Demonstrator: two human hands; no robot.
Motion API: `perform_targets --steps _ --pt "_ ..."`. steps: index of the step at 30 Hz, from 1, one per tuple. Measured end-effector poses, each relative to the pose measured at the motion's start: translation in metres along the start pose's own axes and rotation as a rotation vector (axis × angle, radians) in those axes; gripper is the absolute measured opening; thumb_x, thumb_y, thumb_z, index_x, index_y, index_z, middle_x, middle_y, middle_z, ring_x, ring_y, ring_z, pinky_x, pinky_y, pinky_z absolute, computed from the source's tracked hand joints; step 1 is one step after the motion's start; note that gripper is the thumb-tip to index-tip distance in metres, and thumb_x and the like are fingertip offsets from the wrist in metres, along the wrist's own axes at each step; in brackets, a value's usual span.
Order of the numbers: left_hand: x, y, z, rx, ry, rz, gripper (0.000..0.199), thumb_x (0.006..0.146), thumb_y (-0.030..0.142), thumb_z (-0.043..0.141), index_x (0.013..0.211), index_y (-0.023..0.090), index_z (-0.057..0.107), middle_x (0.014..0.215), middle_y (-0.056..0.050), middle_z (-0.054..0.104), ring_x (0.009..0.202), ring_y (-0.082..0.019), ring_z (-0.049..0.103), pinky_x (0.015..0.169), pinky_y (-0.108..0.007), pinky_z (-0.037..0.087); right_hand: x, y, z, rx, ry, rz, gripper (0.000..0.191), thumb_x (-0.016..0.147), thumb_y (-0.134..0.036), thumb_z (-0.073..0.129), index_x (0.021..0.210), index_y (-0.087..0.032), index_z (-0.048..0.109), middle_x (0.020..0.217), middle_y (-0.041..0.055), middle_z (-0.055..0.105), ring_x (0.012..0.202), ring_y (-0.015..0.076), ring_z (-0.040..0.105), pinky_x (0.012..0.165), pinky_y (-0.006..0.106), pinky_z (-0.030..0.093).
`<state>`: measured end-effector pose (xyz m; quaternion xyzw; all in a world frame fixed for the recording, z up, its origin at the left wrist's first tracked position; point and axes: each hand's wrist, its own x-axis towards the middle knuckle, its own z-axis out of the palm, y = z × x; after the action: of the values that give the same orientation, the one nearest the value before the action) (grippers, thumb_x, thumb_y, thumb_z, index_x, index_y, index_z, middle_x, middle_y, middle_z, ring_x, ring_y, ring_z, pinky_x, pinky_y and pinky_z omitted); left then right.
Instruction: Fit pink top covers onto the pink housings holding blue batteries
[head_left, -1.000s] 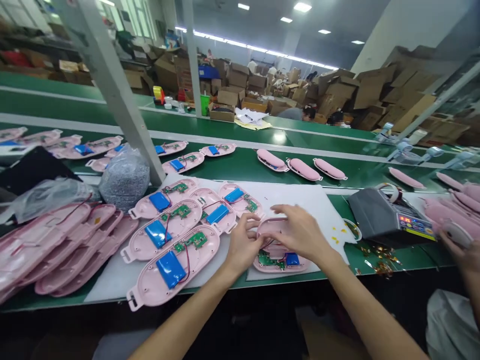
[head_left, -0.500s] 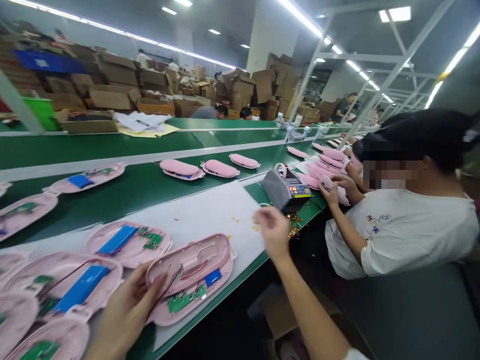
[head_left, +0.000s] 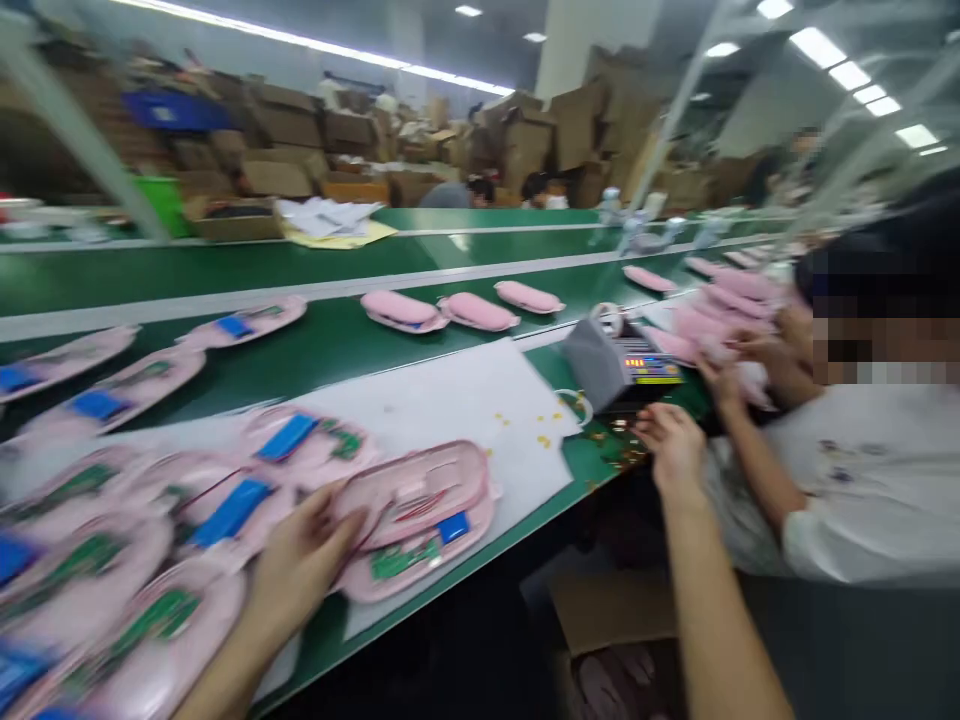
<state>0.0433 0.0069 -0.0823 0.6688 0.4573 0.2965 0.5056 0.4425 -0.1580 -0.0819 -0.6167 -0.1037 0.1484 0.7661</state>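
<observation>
My left hand is closed on the edge of a pink plastic shell half, thumb on top. It is tilted over another pink shell half, which holds a green circuit board and a small blue part; thin red wires show inside the held half. My right hand is raised off the table's front edge, near small shiny scraps below a grey tape dispenser with a lit display. Its fingers are curled together and slightly blurred; anything between them is too small to make out.
Open pink shells with blue batteries and green boards crowd the left side. Closed pink cases stand in a row on the green belt. Yellow bits lie on the white sheet. A co-worker sits close at right; a cardboard box is below.
My right hand has moved right, from the white sheet's edge to beside the scraps, its fingers drawn together. The view has shifted; my left hand still holds the shell half.
</observation>
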Motion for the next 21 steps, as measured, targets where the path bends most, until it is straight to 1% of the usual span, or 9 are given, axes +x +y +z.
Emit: perform_targets --steps 2,4,6,7,9,12,15,18,21 --pt "-0.006 0.01 0.006 -0.083 -0.061 -0.032 0.051 0.075 0.044 0.073 0.113 0.013 0.061 0.088 -0.007 0.071 0.078 -0.024 0.069 0.061 -0.028 0.056 -0.036 -0.007 0.019 -0.113 -0.206 -0.143 0.027 0.075 -0.041 0.072 0.079 -0.018 0.059 0.069 -0.0025 0.06 0.056 0.0084 0.053 0.053 0.02 0.045" --pt "-0.008 0.014 0.01 -0.24 -0.116 -0.058 0.054 0.075 0.042 0.073 0.118 0.012 0.059 0.102 -0.01 0.071 0.089 -0.025 0.069 0.072 -0.03 0.057 -0.076 -0.017 0.056 -0.321 -0.613 -0.355 0.019 0.087 -0.037 0.062 0.082 -0.018 0.06 0.073 -0.0006 0.058 0.061 0.0103 0.051 0.058 0.023 0.043" --pt "-0.01 0.014 0.012 -0.355 -0.131 -0.066 0.056 0.074 0.038 0.074 0.12 0.011 0.059 0.105 -0.011 0.071 0.088 -0.023 0.069 0.074 -0.029 0.057 -0.117 -0.026 0.103 -0.552 -1.017 -0.611 0.018 0.094 -0.031 0.052 0.084 -0.019 0.061 0.078 0.001 0.057 0.069 0.0118 0.05 0.065 0.025 0.04" --pt "-0.011 0.013 0.013 -0.393 -0.13 -0.062 0.055 0.074 0.035 0.075 0.12 0.01 0.059 0.104 -0.011 0.072 0.086 -0.022 0.069 0.073 -0.028 0.056 -0.134 -0.027 0.126 -0.669 -1.159 -0.746 0.018 0.096 -0.027 0.049 0.085 -0.019 0.06 0.08 0.0017 0.055 0.072 0.0125 0.05 0.066 0.026 0.038" --pt "-0.014 0.009 0.014 -0.46 -0.123 -0.032 0.052 0.073 0.031 0.075 0.119 0.01 0.06 0.101 -0.009 0.072 0.083 -0.02 0.069 0.072 -0.027 0.056 -0.157 -0.023 0.164 -0.883 -1.303 -0.983 0.018 0.096 -0.022 0.045 0.085 -0.019 0.06 0.083 0.0025 0.053 0.076 0.0135 0.048 0.064 0.026 0.033" --pt "-0.017 0.004 0.016 -0.526 -0.12 0.017 0.044 0.076 0.026 0.071 0.116 0.012 0.063 0.094 -0.006 0.072 0.08 -0.018 0.068 0.071 -0.025 0.056 -0.17 -0.009 0.189 -1.097 -1.307 -1.188 0.017 0.095 -0.022 0.046 0.085 -0.02 0.06 0.085 0.0031 0.05 0.076 0.0142 0.046 0.06 0.027 0.027" --pt "-0.017 -0.002 0.019 -0.54 -0.109 0.063 0.035 0.079 0.022 0.066 0.113 0.013 0.065 0.087 -0.004 0.071 0.077 -0.017 0.068 0.07 -0.025 0.055 -0.174 0.0 0.19 -1.185 -1.263 -1.258 0.016 0.095 -0.024 0.048 0.085 -0.019 0.06 0.086 0.004 0.051 0.076 0.0147 0.047 0.06 0.027 0.027" --pt "-0.018 -0.007 0.02 -0.513 -0.102 0.097 0.036 0.08 0.019 0.063 0.116 0.014 0.064 0.091 -0.004 0.071 0.081 -0.017 0.068 0.07 -0.024 0.054 -0.179 -0.002 0.19 -1.256 -1.188 -1.254 0.015 0.091 -0.027 0.053 0.081 -0.02 0.061 0.086 0.0047 0.054 0.079 0.017 0.05 0.059 0.028 0.028" --pt "-0.021 -0.01 0.02 -0.491 -0.092 0.108 0.039 0.083 0.022 0.061 0.121 0.015 0.061 0.101 -0.007 0.071 0.085 -0.018 0.068 0.072 -0.026 0.054 -0.172 -0.01 0.194 -1.28 -0.997 -1.148 0.017 0.084 -0.037 0.064 0.081 -0.02 0.063 0.087 0.0053 0.058 0.084 0.0201 0.054 0.059 0.029 0.032"
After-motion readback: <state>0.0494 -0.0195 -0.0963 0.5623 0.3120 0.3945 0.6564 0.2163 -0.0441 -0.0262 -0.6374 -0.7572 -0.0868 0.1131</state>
